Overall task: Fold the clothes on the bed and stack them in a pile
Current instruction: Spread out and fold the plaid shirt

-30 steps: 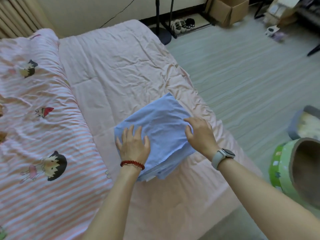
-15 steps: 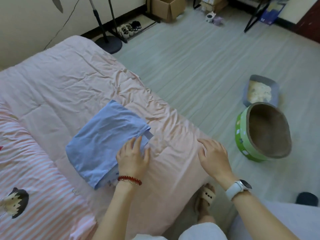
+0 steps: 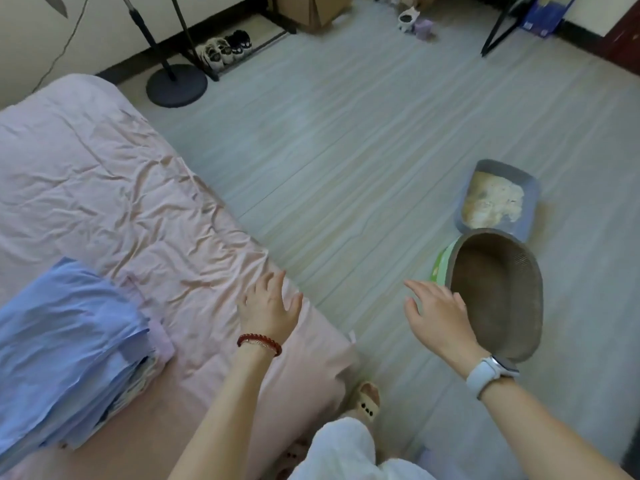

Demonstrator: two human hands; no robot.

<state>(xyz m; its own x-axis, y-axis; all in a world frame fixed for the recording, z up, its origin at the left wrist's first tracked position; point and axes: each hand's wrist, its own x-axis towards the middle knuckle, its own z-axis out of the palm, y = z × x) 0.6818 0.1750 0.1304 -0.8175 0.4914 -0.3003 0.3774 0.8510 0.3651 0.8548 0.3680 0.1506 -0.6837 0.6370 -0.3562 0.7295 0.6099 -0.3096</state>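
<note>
Bedroom with pink-sheeted bed (image 3: 114,202) beside grey plank floor, folded blue clothes pile (image 3: 65,348) at near left edge, left hand (image 3: 268,308) and right hand (image 3: 438,315) hovering, fingers released and empty; loosely layered pile likely to slump if bumped.

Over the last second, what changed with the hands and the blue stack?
Both hands let go of the folded blue clothes. The right hand left first and is now over the floor beside the bed; the left hand followed and is now above the pink sheet near the bed's edge, fingers spread, holding nothing. The camera swung right. The blue pile stayed folded on the bed.
</note>
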